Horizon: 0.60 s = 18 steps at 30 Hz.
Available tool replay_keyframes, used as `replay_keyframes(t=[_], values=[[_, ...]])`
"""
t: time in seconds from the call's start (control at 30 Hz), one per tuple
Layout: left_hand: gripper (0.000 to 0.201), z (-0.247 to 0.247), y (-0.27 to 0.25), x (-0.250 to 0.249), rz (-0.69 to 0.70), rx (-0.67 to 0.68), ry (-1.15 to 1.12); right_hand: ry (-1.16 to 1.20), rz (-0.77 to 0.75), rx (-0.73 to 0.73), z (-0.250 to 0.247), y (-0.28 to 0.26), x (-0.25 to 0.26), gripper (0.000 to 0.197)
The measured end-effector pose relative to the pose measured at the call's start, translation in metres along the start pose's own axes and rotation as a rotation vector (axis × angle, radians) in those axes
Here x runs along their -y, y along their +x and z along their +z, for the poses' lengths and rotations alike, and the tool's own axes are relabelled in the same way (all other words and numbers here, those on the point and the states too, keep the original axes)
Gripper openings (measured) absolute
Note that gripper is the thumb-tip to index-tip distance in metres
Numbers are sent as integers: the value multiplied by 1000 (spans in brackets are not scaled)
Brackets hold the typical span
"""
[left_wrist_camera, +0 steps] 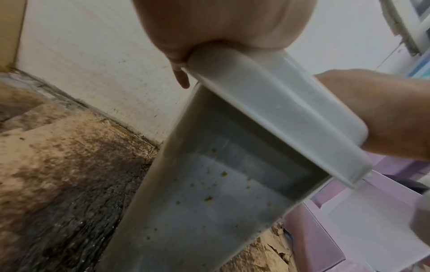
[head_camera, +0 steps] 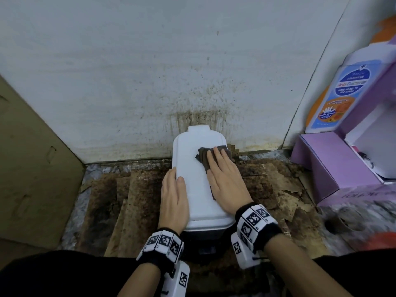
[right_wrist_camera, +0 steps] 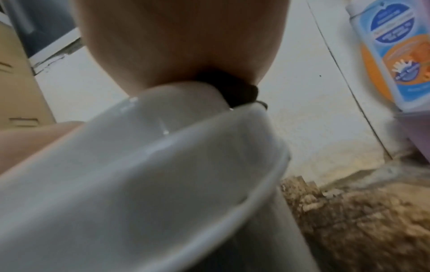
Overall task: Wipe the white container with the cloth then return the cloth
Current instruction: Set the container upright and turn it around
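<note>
A white container [head_camera: 194,168] with a flat lid stands on the stained floor against the wall. A dark brown cloth [head_camera: 203,156] lies on the lid's far right part. My right hand [head_camera: 222,179] presses flat on the cloth with straight fingers. My left hand [head_camera: 172,196] rests on the container's left edge, thumb on the lid and fingers down the side. The left wrist view shows the container's grey side [left_wrist_camera: 209,193] speckled with brown spots under my left hand [left_wrist_camera: 223,24]. In the right wrist view, my palm [right_wrist_camera: 181,42] covers the cloth [right_wrist_camera: 235,92] on the lid [right_wrist_camera: 139,165].
A dirty white wall [head_camera: 150,71] rises right behind the container. Brown cardboard [head_camera: 27,168] leans at the left. Purple boxes [head_camera: 334,163] and a blue-and-orange bottle-shaped package [head_camera: 338,93] stand at the right. The floor [head_camera: 132,200] is covered with stained, torn cardboard pieces.
</note>
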<state>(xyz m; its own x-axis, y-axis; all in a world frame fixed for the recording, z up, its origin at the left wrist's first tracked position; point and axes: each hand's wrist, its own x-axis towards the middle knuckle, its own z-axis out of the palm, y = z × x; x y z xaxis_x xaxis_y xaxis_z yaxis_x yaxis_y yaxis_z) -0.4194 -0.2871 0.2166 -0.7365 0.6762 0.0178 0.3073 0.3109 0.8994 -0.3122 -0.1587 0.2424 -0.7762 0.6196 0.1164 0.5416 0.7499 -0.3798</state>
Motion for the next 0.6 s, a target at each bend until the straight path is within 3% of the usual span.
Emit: replay_keyframes(t=[0.37, 0.6], values=[[56, 2, -1, -2, -6, -10, 13, 686, 452, -172, 4, -51, 10, 51], [56, 0, -1, -5, -28, -7, 9, 689, 576, -405, 31, -83, 43, 49]])
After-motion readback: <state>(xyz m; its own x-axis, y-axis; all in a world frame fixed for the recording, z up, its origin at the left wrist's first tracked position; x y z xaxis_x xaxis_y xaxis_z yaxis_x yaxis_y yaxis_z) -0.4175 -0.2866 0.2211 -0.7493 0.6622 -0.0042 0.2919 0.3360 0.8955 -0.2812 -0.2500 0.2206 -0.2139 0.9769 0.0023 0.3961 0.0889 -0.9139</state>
